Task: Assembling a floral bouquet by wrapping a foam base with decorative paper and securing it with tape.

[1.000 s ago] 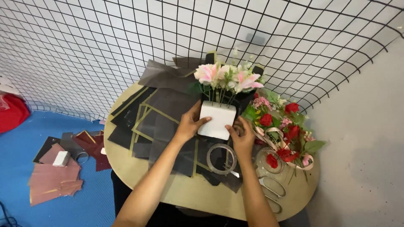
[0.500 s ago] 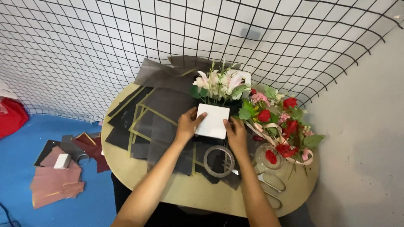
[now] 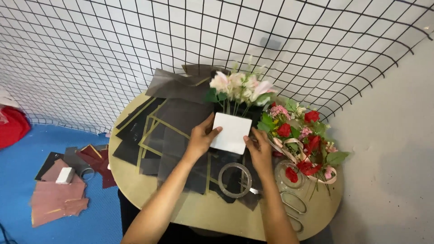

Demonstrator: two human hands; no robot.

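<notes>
A white square box [image 3: 231, 132] with pale pink and white flowers [image 3: 239, 86] standing in it rests on dark wrapping sheets [image 3: 174, 126] with gold edges, on a round tan table [image 3: 199, 212]. My left hand [image 3: 201, 139] grips the box's left side. My right hand [image 3: 258, 147] holds its right lower edge. A roll of clear tape [image 3: 235, 180] lies just in front of the box, between my forearms.
A bunch of red and pink flowers [image 3: 305, 135] with ribbon lies right of the box. Scissors [image 3: 294, 208] rest at the table's right front. A black wire grid [image 3: 135, 40] stands behind. Pink and dark sheets [image 3: 58, 190] lie on the blue floor at left.
Both hands stay on the white box. The box with its flowers has shifted a little on the sheets.
</notes>
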